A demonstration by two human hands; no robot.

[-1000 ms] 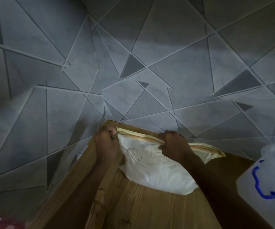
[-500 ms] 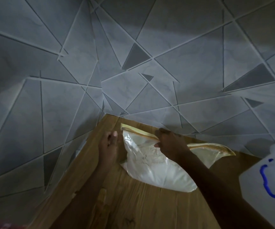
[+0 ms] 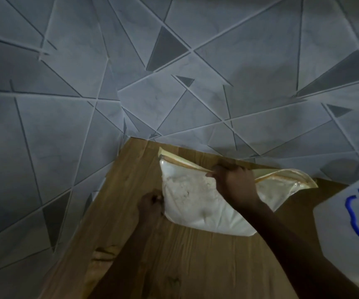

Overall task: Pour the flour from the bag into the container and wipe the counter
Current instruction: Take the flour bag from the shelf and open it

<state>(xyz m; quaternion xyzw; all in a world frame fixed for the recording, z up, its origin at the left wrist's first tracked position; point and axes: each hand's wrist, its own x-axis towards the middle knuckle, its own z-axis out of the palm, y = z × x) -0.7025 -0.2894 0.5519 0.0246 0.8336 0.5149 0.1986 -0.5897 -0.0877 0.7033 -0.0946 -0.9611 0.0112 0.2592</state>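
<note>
The flour bag (image 3: 198, 203) lies on the wooden counter (image 3: 174, 266) near the far wall. The right hand (image 3: 232, 180) pinches its top edge; the left hand (image 3: 150, 205) grips its left side. The container (image 3: 346, 223) stands right. A hard tug could puff flour across the counter.

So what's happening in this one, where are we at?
A person is working on a clear bag of flour lying on a wooden counter in a tiled corner. The right hand pinches the bag's top edge, and the left hand is at its lower left side, though its grip is hard to make out. A white container with blue marking waits at the right edge. No flour has been poured yet.
</note>
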